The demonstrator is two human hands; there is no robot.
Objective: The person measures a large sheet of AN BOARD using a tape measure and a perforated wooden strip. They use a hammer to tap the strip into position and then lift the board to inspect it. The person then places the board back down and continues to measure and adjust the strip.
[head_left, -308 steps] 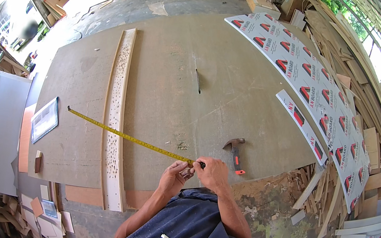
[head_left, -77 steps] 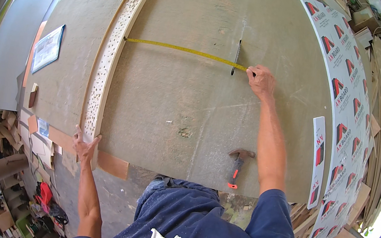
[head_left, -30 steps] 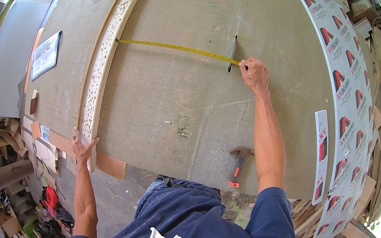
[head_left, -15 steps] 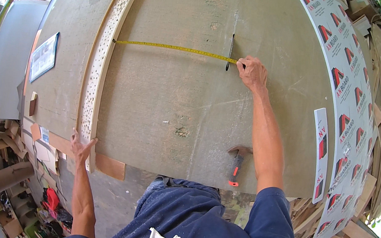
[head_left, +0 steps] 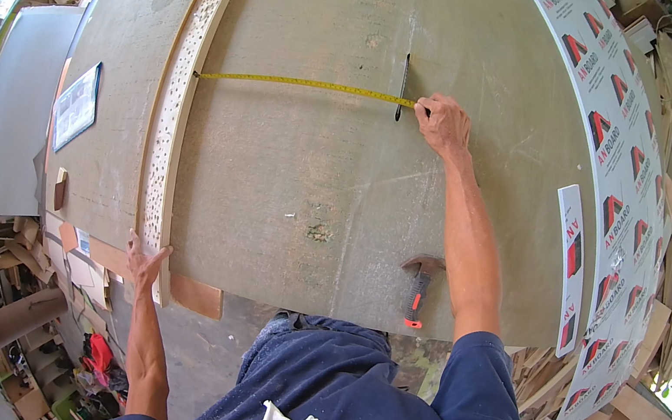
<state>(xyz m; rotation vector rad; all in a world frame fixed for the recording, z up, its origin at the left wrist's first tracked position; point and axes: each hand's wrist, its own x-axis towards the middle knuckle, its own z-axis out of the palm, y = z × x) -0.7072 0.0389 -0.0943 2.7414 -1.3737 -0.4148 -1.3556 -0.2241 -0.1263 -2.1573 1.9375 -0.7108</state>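
My right hand (head_left: 444,125) is closed around a tape measure, its case hidden in my fingers. The yellow blade (head_left: 312,83) stretches left across the big greenish-brown panel to the edge of a long pale, dark-speckled board (head_left: 164,139). Just left of my right hand, a thin dark tool (head_left: 402,84), perhaps a pen or small blade, lies under or beside the tape. My left hand (head_left: 144,261) grips the near end of the speckled board, thumb on its right edge and fingers on its left.
A claw hammer (head_left: 418,290) with a black and red handle lies near the panel's front edge. Printed white sheets (head_left: 624,168) and a narrow printed strip (head_left: 566,264) are at the right. On the left lies a flat, sleeve-like packet (head_left: 76,106); wood scraps (head_left: 30,311) pile below.
Both hands keep their grips and the tape stays stretched out. The scene has shifted slightly in view, and my right hand sits a touch further left.
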